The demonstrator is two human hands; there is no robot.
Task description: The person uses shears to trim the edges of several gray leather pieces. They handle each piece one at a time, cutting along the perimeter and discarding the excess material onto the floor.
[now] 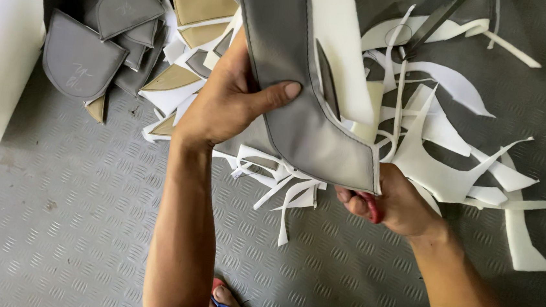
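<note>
Both hands grip: left hand [228,104] grey panel [302,110], right hand [392,202] red handle [374,208].

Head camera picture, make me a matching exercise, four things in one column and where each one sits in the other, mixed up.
1. grey fabric panel
2. stack of grey and tan cut pieces
3. white foam scraps
4. red-handled tool

a. top left, on the floor
b. strewn at right
c. in the right hand
d. pinched by the left hand

Pairs: 1-d, 2-a, 3-b, 4-c
</note>
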